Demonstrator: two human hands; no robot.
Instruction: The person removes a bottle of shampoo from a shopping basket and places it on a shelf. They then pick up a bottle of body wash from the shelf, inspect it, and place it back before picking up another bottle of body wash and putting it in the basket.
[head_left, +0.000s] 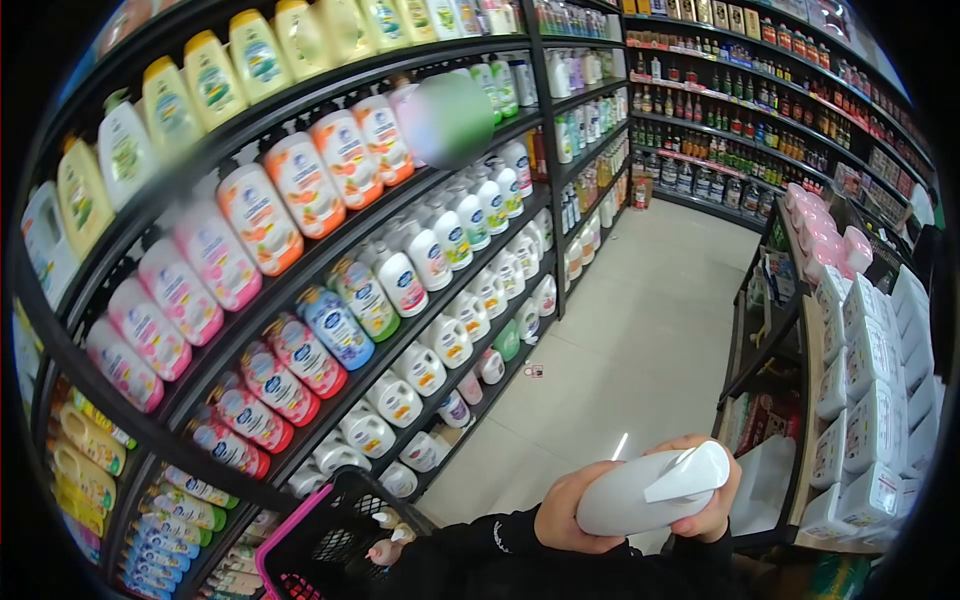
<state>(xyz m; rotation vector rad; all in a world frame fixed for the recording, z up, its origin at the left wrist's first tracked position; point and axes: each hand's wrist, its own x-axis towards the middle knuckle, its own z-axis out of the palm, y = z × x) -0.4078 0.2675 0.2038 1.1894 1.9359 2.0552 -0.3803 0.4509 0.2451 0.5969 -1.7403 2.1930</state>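
Note:
A plain white pump bottle (630,498) is held between my two hands, its pump head tilted up toward the camera. My left hand (568,512) wraps round the bottle's left side. On the other side, my right hand (714,508) closes round it near the pump end. Any label faces away from view. By my left sleeve is a black shopping basket (338,515) with a pink rim, and a few pump-topped bottles (388,545) show inside it.
Tall black shelves (340,225) on the left carry rows of pump bottles and jugs. On the right, a low stand (800,430) holds white packages (862,385) and pink packs (822,240). A tiled aisle (590,330) runs between them toward bottle-filled shelves (740,110) at the back.

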